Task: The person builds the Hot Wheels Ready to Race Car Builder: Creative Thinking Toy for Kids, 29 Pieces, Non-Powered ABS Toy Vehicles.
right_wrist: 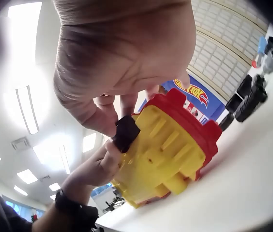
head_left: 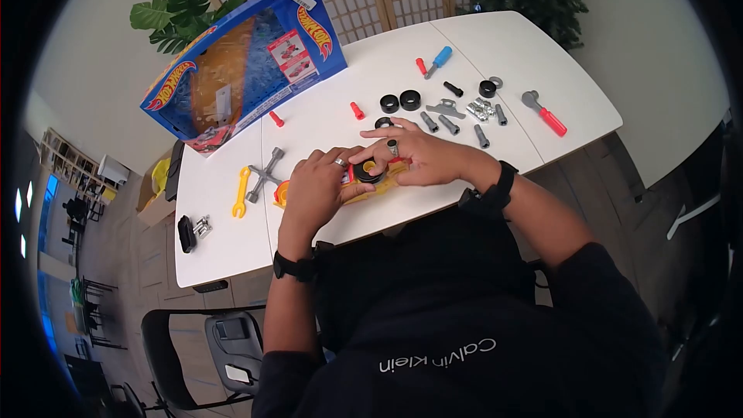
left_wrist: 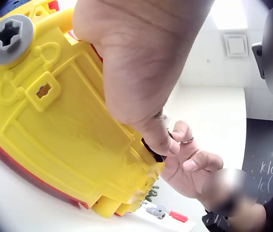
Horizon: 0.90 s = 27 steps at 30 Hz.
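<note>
Yellow and red plastic is sitting between the two hands: a toy car (left_wrist: 78,125) is resting near the front edge of the white surface (head_left: 309,131), apparently tipped on its side, its underside facing the person. The left hand (head_left: 313,186) is pinching a black wheel (head_left: 366,176) against the car, and the right hand (head_left: 429,156) is gripping the same wheel from the other side.

The assembly seems to be only partly done. This wheel is seated at the car or nearly so, though whether it is fastened is not showing. Other black wheels (head_left: 410,99) are lying loose beyond the hands, and grey bolts (head_left: 449,124) are lying beside them, so more fitting is probably remaining. A blue-handled screwdriver (head_left: 440,59) and a red-handled ratchet (head_left: 551,120) are lying unused.

The head view is showing the wheel's yellow centre, which both wrist views are hiding. The left wrist view alone is revealing a grey bolt head (left_wrist: 10,41) sitting in the underside, with a star-shaped socket. The right wrist view is showing the car's end, two red lobes projecting from it.
</note>
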{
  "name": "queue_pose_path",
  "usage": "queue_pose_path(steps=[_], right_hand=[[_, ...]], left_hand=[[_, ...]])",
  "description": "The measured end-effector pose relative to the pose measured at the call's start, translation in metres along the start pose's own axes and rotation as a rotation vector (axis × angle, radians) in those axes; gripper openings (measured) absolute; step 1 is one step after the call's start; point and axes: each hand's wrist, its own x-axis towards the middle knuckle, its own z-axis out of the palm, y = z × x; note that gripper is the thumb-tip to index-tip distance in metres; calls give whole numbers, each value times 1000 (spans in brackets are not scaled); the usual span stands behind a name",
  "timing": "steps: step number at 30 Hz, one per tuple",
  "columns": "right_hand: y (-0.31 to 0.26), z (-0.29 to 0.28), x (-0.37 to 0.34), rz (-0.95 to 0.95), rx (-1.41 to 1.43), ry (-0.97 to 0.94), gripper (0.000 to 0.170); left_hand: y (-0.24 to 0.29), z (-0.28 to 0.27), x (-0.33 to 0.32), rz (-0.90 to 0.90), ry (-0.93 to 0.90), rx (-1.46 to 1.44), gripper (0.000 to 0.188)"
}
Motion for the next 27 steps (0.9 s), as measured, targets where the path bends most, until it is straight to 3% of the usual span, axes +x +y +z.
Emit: queue_pose_path(steps=[1, 4, 5, 6, 8, 13, 16, 17, 21, 24, 27], right_hand=[[0, -6, 5, 24, 74, -36, 28], [11, -7, 15, -23, 202, -28, 21], [12, -4, 17, -141, 181, 81, 8], [14, 0, 15, -148, 176, 62, 8], [-3, 5, 13, -193, -136, 309, 4], [-26, 26, -3, -321, -522, 372, 27], [-32, 54, -8, -200, -357, 410, 37], [-36, 54, -10, -237, -435, 410, 48], [-45, 58, -11, -167, -446, 457, 50], [-35, 39, -12, -179, -449, 365, 46], [-6, 23, -5, -297, -216, 204, 43]], left_hand=[[-2, 0, 0, -3, 3, 4, 73], [-12, 2, 2, 45, 7, -29, 74], [-15, 3, 2, 73, 2, -19, 74], [-18, 4, 2, 96, -3, -9, 74], [-18, 0, 4, 78, -13, -22, 74], [-20, 0, 2, 72, -3, -84, 71], [-16, -3, 2, 68, 2, -109, 69], [-16, -1, 2, 66, 4, -110, 69], [-16, 0, 2, 54, -2, -96, 71], [-18, -2, 1, 66, -8, -102, 72], [-16, -4, 1, 71, -23, -101, 74]])
